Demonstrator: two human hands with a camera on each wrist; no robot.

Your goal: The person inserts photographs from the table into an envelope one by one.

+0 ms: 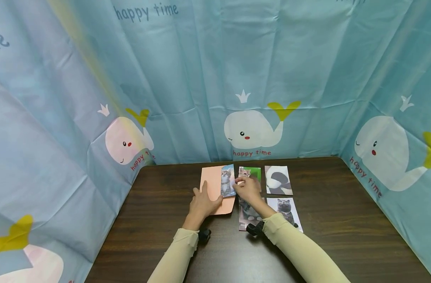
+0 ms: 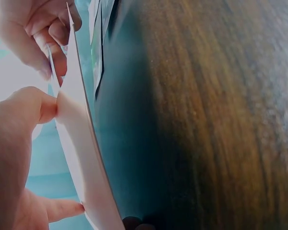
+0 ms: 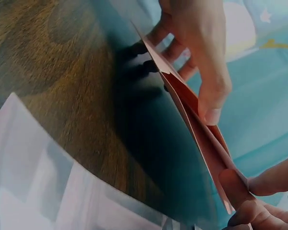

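Observation:
A peach paper folder [image 1: 212, 184] is at the back middle of the table, with a gray kitten picture card [image 1: 227, 181] over its right part. My left hand [image 1: 201, 204] grips the folder from its left and lower side, the thumb near the card's lower left corner. At the card's right edge, my right hand [image 1: 249, 188] pinches it between thumb and fingers. In the right wrist view, the folder [image 3: 177, 103] shows parted layers with a gap, and a fingertip of my right hand [image 3: 261, 206] reaches between them.
Right of the folder lie a green-backed kitten picture [image 1: 256, 173], partly under my right hand, a black-and-white animal picture [image 1: 278, 181], a gray cat picture [image 1: 284, 208] and another cat picture [image 1: 249, 214]. Whale-print curtains [image 1: 187, 129] surround the dark wooden table [image 1: 159, 220].

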